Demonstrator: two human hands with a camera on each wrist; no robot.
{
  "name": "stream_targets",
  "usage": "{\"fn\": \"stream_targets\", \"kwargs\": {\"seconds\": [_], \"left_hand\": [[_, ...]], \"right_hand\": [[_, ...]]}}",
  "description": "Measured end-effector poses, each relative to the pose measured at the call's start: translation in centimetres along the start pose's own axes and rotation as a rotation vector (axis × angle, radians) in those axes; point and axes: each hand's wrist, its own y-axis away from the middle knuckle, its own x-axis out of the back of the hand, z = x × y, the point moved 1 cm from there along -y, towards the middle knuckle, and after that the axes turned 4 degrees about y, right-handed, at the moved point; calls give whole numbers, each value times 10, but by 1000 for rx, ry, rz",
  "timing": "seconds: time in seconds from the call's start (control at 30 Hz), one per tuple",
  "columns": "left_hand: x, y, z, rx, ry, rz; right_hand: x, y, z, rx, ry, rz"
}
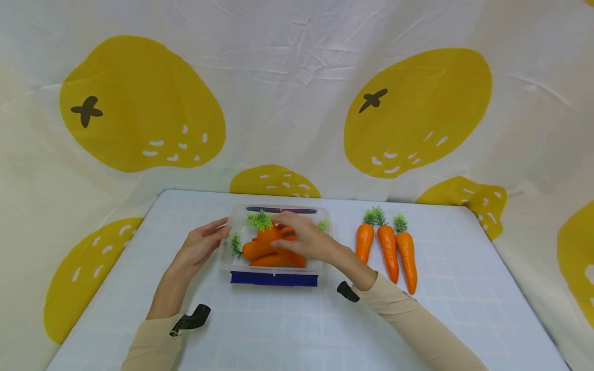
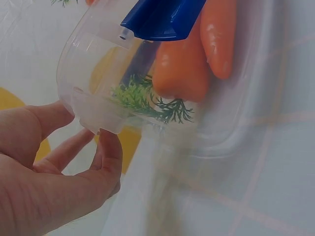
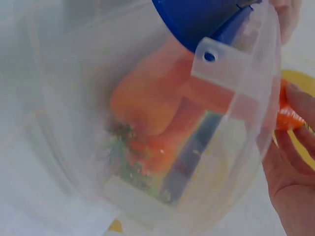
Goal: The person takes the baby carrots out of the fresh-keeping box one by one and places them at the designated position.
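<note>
A clear plastic box (image 1: 241, 219) with blue clip flaps stands at the table's middle, several toy carrots (image 1: 260, 251) with green leafy tops inside it. At its left end my left hand (image 1: 199, 247) pinches the rim between thumb and fingers, as the left wrist view shows close up. From the right, my right hand (image 1: 303, 237) reaches over the box. It grips an orange carrot (image 3: 290, 115) at rim height, the far end of which is hidden by the box wall in the right wrist view. A blue flap (image 1: 274, 279) hangs out at the box's near side.
Three more carrots (image 1: 388, 252) lie side by side to the right of the box, tops away from me, near my right forearm. The white table (image 1: 455, 288) ends at a fruit-print cloth (image 1: 287, 129) behind. A small black camera is on each wrist.
</note>
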Motion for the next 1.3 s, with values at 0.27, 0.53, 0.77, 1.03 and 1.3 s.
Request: {"fn": "stream_targets", "kwargs": {"seconds": [0.27,0.53,0.77,1.03,1.3], "left_hand": [[1,0,-1,-9,-4,4],[0,0,-1,-1,-4,13],[0,0,-1,6,-13,14],[-1,-1,-1,7,-10,21],[-1,0,-1,0,-14,11]], "right_hand": [[19,10,6,-1,-119,180],[44,22,9,-119,-200,373],[69,34,13,-209,-233,500],[92,55,23,-341,-283,563],[113,85,36,-429,-272,601]]}}
